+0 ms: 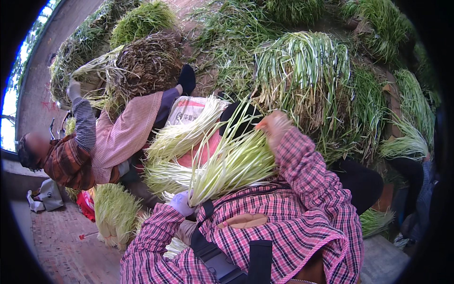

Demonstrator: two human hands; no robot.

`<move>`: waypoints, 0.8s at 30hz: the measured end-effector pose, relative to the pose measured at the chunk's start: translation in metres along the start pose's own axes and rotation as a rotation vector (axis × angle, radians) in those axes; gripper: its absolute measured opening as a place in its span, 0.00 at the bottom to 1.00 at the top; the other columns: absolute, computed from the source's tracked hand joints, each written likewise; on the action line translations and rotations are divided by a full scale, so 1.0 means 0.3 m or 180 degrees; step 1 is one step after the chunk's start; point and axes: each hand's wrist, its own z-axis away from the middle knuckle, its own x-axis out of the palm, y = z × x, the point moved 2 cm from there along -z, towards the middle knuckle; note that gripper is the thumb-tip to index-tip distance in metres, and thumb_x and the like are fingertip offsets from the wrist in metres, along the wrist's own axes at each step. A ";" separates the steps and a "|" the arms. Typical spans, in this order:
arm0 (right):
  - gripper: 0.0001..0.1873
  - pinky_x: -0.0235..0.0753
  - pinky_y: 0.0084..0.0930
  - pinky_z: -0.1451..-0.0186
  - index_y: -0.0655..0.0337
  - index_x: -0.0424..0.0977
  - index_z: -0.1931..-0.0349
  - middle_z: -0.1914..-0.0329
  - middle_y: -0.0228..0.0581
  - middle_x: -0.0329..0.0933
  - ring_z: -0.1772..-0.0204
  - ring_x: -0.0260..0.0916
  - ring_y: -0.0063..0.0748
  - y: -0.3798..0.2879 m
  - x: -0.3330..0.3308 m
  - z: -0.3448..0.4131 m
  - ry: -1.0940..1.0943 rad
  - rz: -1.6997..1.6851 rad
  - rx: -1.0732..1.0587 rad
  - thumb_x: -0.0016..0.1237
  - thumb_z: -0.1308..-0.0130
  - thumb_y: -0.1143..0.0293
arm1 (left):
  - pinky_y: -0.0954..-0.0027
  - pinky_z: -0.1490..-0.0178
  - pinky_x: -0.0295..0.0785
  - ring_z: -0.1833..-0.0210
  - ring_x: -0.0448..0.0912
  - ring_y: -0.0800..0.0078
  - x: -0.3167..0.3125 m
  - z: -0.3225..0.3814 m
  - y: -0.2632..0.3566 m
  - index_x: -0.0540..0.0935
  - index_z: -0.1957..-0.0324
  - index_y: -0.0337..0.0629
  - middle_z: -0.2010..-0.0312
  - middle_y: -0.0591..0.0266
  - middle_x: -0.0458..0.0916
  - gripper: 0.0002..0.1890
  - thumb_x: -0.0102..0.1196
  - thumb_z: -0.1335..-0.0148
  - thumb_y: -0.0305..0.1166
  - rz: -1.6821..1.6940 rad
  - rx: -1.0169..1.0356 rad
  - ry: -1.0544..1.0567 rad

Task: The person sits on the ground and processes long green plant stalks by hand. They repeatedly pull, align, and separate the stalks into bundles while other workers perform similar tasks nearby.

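My left hand [182, 203], in a pale glove, is closed around one end of a bunch of pale yellow-green garlic chives [234, 163]. The leaves fan out from it across my lap towards the upper right. My right hand [276, 128] is at the far ends of the leaves; it is motion-blurred, so whether its fingers grip any is unclear. Beyond the held bunch, more pale chives [186, 133] lie in a loose pile, partly over a white woven sack [186, 110] bearing writing and over a pink surface [200, 151].
A tall heap of chives [301, 71] with brown, withered lower parts stands ahead. On the left a co-worker [78, 149] holds up some leaves beside a brown heap [145, 64]. Tied bunches [113, 216] stand on the brick floor [67, 245]. Another person's sleeve [425, 184] shows far right.
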 end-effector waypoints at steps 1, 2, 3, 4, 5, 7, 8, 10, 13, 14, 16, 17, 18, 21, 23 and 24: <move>0.06 0.77 0.24 0.47 0.59 0.78 0.64 0.54 0.40 0.74 0.55 0.73 0.32 0.001 -0.030 -0.002 0.0236 -0.0473 -0.0310 0.55 0.43 0.76 | 0.54 0.56 0.74 0.58 0.78 0.47 0.002 -0.002 -0.002 0.76 0.53 0.45 0.64 0.45 0.80 0.19 0.59 0.47 0.38 -0.0001 0.0079 0.0036; 0.07 0.77 0.22 0.49 0.59 0.78 0.63 0.54 0.40 0.74 0.56 0.73 0.31 0.011 -0.056 0.011 0.0462 -0.0944 -0.0619 0.54 0.42 0.78 | 0.55 0.56 0.74 0.58 0.78 0.47 0.002 -0.006 -0.004 0.76 0.53 0.45 0.63 0.45 0.80 0.19 0.59 0.47 0.38 -0.0041 0.0066 -0.0017; 0.08 0.77 0.21 0.50 0.58 0.78 0.61 0.54 0.40 0.74 0.56 0.73 0.31 0.009 -0.066 0.021 0.0520 -0.1095 -0.0698 0.52 0.41 0.78 | 0.55 0.56 0.74 0.58 0.78 0.48 0.001 -0.011 -0.009 0.76 0.53 0.46 0.63 0.46 0.80 0.19 0.59 0.47 0.38 -0.0081 0.0048 -0.0070; 0.09 0.78 0.21 0.51 0.57 0.77 0.60 0.54 0.41 0.74 0.57 0.73 0.31 0.003 -0.071 0.039 0.0349 -0.0829 -0.1062 0.51 0.40 0.79 | 0.55 0.55 0.74 0.58 0.79 0.48 0.000 -0.015 -0.013 0.76 0.53 0.46 0.63 0.46 0.80 0.19 0.59 0.47 0.38 -0.0135 0.0010 -0.0123; 0.11 0.78 0.22 0.51 0.55 0.76 0.56 0.54 0.42 0.74 0.57 0.73 0.32 -0.006 -0.057 0.056 0.0018 -0.0244 -0.1190 0.48 0.38 0.78 | 0.55 0.55 0.74 0.58 0.79 0.48 -0.003 -0.019 -0.014 0.76 0.53 0.46 0.63 0.46 0.80 0.19 0.59 0.47 0.38 -0.0159 0.0108 -0.0089; 0.14 0.77 0.27 0.49 0.52 0.74 0.49 0.52 0.44 0.74 0.53 0.73 0.36 -0.037 -0.016 0.088 -0.0472 0.0954 -0.1688 0.44 0.34 0.75 | 0.56 0.55 0.74 0.58 0.79 0.48 -0.009 -0.026 -0.013 0.76 0.53 0.46 0.63 0.47 0.80 0.19 0.59 0.48 0.37 -0.0255 0.0271 -0.0041; 0.16 0.76 0.31 0.46 0.50 0.72 0.46 0.50 0.45 0.73 0.50 0.72 0.39 -0.052 0.011 0.097 -0.0602 0.1651 -0.1899 0.41 0.32 0.72 | 0.56 0.55 0.74 0.58 0.79 0.49 -0.012 -0.027 -0.013 0.76 0.53 0.46 0.63 0.47 0.80 0.19 0.59 0.48 0.37 -0.0261 0.0291 -0.0021; 0.17 0.74 0.38 0.42 0.49 0.68 0.42 0.47 0.46 0.73 0.45 0.72 0.45 -0.084 0.074 0.107 -0.0798 0.2628 -0.2433 0.40 0.31 0.67 | 0.56 0.55 0.74 0.58 0.79 0.49 -0.018 -0.026 -0.007 0.76 0.53 0.46 0.63 0.47 0.81 0.19 0.59 0.48 0.37 -0.0334 0.0356 -0.0014; 0.17 0.77 0.38 0.46 0.49 0.71 0.44 0.55 0.44 0.75 0.49 0.74 0.44 -0.119 0.160 0.103 -0.0940 0.3059 -0.3081 0.44 0.34 0.64 | 0.56 0.56 0.74 0.59 0.79 0.48 -0.029 -0.020 0.005 0.77 0.54 0.46 0.64 0.47 0.80 0.18 0.59 0.49 0.37 -0.0300 0.0378 0.0080; 0.16 0.76 0.37 0.45 0.49 0.73 0.47 0.54 0.43 0.75 0.49 0.74 0.44 -0.124 0.176 0.100 -0.1076 0.3000 -0.3034 0.45 0.35 0.65 | 0.56 0.57 0.74 0.60 0.79 0.48 -0.033 -0.017 0.009 0.78 0.54 0.46 0.65 0.47 0.80 0.18 0.59 0.47 0.37 -0.0264 0.0337 0.0104; 0.13 0.76 0.36 0.44 0.49 0.77 0.53 0.51 0.41 0.75 0.48 0.73 0.40 -0.131 0.170 0.089 -0.1041 0.2940 -0.2738 0.47 0.36 0.66 | 0.57 0.60 0.74 0.62 0.78 0.48 -0.038 -0.013 0.016 0.79 0.55 0.46 0.66 0.48 0.80 0.16 0.59 0.45 0.38 -0.0198 0.0342 0.0146; 0.14 0.75 0.35 0.43 0.48 0.77 0.51 0.50 0.39 0.75 0.47 0.73 0.39 -0.120 0.140 0.081 -0.1019 0.2608 -0.2355 0.48 0.37 0.67 | 0.56 0.59 0.74 0.61 0.78 0.47 -0.037 -0.014 0.017 0.78 0.55 0.45 0.66 0.47 0.80 0.17 0.59 0.46 0.38 -0.0161 0.0307 0.0130; 0.13 0.75 0.35 0.42 0.50 0.77 0.51 0.50 0.38 0.75 0.47 0.73 0.37 -0.110 0.095 0.066 -0.0803 0.2476 -0.1835 0.47 0.36 0.68 | 0.55 0.59 0.74 0.60 0.78 0.47 -0.033 -0.013 0.020 0.78 0.56 0.44 0.66 0.46 0.80 0.17 0.59 0.47 0.38 -0.0121 0.0259 0.0113; 0.12 0.77 0.28 0.44 0.55 0.76 0.52 0.52 0.39 0.76 0.51 0.73 0.33 -0.030 -0.147 0.009 -0.0370 0.1557 -0.0744 0.46 0.35 0.73 | 0.54 0.58 0.73 0.60 0.78 0.45 -0.007 -0.012 0.019 0.77 0.57 0.43 0.67 0.44 0.80 0.17 0.58 0.48 0.37 -0.0101 0.0079 0.0018; 0.14 0.81 0.22 0.53 0.56 0.75 0.53 0.55 0.41 0.75 0.53 0.72 0.30 0.092 -0.301 0.016 0.0931 0.0374 -0.0207 0.49 0.38 0.78 | 0.53 0.59 0.74 0.60 0.78 0.45 0.012 -0.014 0.012 0.77 0.56 0.43 0.67 0.44 0.80 0.17 0.59 0.48 0.38 -0.0100 0.0008 -0.0004; 0.16 0.81 0.22 0.52 0.55 0.74 0.50 0.55 0.43 0.74 0.54 0.73 0.31 0.145 -0.358 0.029 0.1483 0.0118 -0.0444 0.47 0.37 0.78 | 0.53 0.59 0.74 0.60 0.78 0.45 0.021 -0.017 0.007 0.78 0.55 0.44 0.66 0.44 0.80 0.17 0.58 0.47 0.38 -0.0151 0.0103 -0.0038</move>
